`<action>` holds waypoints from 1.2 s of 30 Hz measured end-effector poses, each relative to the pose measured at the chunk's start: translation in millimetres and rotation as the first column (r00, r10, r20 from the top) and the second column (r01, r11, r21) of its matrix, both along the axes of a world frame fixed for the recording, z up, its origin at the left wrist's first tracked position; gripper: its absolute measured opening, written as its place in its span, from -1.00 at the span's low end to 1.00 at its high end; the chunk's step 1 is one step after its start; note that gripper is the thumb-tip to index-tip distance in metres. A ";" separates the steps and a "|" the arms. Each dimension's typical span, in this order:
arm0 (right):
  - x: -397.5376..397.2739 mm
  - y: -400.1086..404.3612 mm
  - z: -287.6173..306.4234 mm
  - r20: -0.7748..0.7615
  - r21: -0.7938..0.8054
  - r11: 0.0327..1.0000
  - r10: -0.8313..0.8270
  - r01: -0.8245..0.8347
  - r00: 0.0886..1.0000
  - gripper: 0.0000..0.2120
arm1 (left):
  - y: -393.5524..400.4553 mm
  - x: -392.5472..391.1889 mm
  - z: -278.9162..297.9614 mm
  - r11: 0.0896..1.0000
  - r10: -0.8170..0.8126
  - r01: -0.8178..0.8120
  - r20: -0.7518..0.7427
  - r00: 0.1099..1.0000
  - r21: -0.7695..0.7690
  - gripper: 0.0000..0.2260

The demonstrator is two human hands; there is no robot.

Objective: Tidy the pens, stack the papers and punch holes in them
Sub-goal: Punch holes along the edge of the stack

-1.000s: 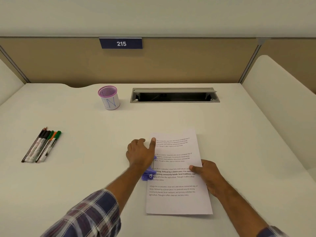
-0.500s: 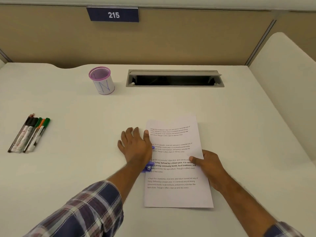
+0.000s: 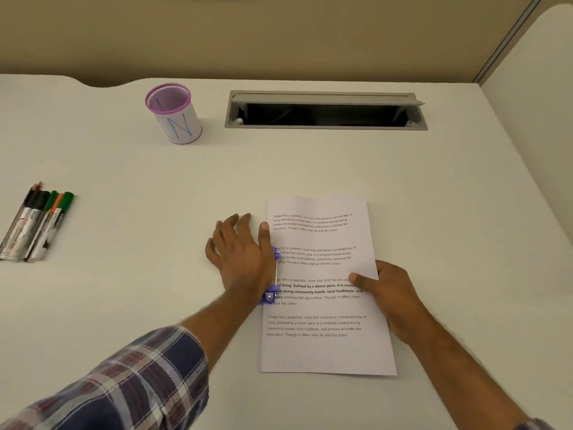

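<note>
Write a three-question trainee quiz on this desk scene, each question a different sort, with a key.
1. True or false: the pens stand inside the pink-rimmed cup.
2. Which hand presses flat on the purple hole punch? A) left hand B) right hand C) neither
3. Fill in: the right hand grips the paper stack at its ____ edge.

Key: 1 false, they lie on the desk at the left; 2 A; 3 right.
</note>
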State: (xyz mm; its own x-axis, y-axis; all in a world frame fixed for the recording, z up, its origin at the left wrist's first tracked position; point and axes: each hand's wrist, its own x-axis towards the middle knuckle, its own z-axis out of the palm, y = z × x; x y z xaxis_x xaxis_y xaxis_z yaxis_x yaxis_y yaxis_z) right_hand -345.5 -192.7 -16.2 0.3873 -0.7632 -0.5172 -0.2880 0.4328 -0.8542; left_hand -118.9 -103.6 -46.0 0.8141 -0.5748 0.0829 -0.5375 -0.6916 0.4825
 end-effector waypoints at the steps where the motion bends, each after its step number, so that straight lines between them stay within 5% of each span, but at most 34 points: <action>1: 0.2 0.2 -0.4 -0.004 -0.003 1.000 -0.002 0.002 1.000 -0.87 | 0.2 0.2 0.0 1.000 0.001 -0.001 0.002 1.000 -0.005 -0.55; 36: -1.1 5.0 5.5 -0.027 -0.051 0.999 0.005 -0.007 1.000 -0.85 | 0.6 2.5 -2.1 1.000 0.016 -0.016 -0.019 1.000 -0.011 -0.53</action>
